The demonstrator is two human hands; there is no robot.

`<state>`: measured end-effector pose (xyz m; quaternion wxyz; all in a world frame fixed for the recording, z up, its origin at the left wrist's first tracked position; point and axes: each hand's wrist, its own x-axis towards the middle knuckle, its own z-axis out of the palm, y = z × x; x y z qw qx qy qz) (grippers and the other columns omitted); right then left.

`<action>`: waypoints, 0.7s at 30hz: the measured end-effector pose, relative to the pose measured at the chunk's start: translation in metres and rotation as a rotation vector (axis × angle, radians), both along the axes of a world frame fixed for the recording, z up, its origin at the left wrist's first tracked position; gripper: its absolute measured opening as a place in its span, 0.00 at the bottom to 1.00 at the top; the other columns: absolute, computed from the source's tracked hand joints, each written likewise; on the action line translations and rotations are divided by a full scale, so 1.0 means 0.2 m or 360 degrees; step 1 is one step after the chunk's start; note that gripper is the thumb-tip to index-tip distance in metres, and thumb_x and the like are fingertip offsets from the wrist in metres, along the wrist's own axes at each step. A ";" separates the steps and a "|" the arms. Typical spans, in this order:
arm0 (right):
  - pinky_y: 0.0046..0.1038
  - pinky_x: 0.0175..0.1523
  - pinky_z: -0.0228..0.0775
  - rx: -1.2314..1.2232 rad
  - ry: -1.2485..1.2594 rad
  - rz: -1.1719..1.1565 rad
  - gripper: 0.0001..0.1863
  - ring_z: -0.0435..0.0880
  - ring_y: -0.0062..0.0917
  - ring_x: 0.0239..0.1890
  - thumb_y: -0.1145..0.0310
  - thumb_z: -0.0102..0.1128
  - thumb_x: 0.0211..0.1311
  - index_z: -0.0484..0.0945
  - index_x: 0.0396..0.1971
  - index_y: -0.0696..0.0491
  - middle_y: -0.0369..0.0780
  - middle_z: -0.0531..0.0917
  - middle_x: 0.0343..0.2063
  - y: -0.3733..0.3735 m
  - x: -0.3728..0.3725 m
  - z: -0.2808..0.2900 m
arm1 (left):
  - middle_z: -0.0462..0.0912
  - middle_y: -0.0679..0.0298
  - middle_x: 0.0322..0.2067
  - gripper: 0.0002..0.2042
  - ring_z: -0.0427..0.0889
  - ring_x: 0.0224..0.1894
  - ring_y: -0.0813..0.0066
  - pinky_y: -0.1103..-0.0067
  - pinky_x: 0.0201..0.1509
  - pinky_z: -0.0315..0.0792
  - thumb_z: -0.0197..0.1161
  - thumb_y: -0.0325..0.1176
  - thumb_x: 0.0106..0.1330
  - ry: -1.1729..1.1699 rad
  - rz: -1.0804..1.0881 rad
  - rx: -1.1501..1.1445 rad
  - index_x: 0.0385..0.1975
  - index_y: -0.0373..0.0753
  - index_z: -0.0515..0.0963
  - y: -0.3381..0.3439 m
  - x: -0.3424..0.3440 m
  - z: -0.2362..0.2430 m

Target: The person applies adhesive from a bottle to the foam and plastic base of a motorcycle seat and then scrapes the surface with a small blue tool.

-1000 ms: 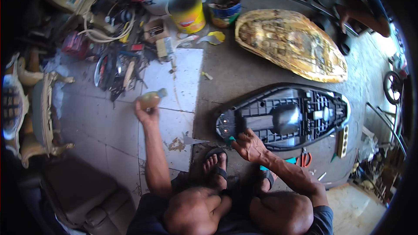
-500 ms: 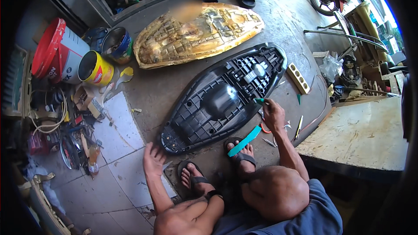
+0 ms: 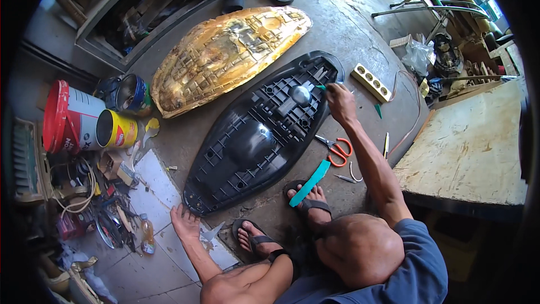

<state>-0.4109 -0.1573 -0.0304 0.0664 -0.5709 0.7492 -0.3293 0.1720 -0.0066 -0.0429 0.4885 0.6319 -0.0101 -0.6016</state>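
Note:
A black plastic motorcycle seat base [image 3: 256, 141] lies on the floor in front of me, its ribbed side up, slanting from near left to far right. My right hand [image 3: 341, 103] is at the right edge of its far part. Its fingers pinch a small green piece [image 3: 320, 86], of which only a tip shows. My left hand [image 3: 185, 224] is by the narrow near end of the base, fingers spread and holding nothing; whether it touches the rim I cannot tell. A teal strip [image 3: 311, 183] lies across my right foot.
Orange-handled scissors [image 3: 340, 152], a knife [image 3: 386, 145] and a power strip [image 3: 371, 83] lie on the right. Beyond the base rests a yellow foam seat pad [image 3: 225, 56]. Buckets [image 3: 84, 115] and scattered tools stand left; a worn wooden board [image 3: 464, 146] is at right.
My right hand has moved with the green piece farther along the base's right edge. My left hand has come closer to the near end. The view has shifted, and the scissors now show fully.

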 end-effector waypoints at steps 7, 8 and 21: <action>0.41 0.41 0.70 0.0278 0.0446 0.1002 0.03 0.82 0.38 0.36 0.69 0.58 0.51 0.80 0.24 0.50 0.41 0.81 0.28 -0.20 0.33 -0.09 | 0.60 0.52 0.65 0.38 0.64 0.64 0.58 0.61 0.65 0.58 0.56 0.56 0.63 -0.0084 0.0191 -0.0002 0.68 0.40 0.58 0.05 -0.01 -0.01; 0.39 0.45 0.66 0.0262 0.0387 0.1089 0.04 0.80 0.35 0.39 0.68 0.58 0.52 0.80 0.26 0.49 0.39 0.81 0.29 -0.16 0.37 -0.05 | 0.60 0.52 0.65 0.38 0.64 0.64 0.58 0.61 0.65 0.58 0.56 0.56 0.63 -0.0095 0.0217 -0.0003 0.68 0.39 0.58 0.07 0.02 0.00; 0.39 0.43 0.71 0.0208 -0.0012 0.0903 0.06 0.78 0.39 0.35 0.69 0.62 0.52 0.82 0.29 0.54 0.43 0.80 0.28 0.13 0.32 -0.05 | 0.66 0.51 0.62 0.27 0.66 0.64 0.58 0.65 0.67 0.60 0.56 0.41 0.69 -0.1298 0.0044 -0.0174 0.63 0.34 0.63 -0.12 -0.02 0.00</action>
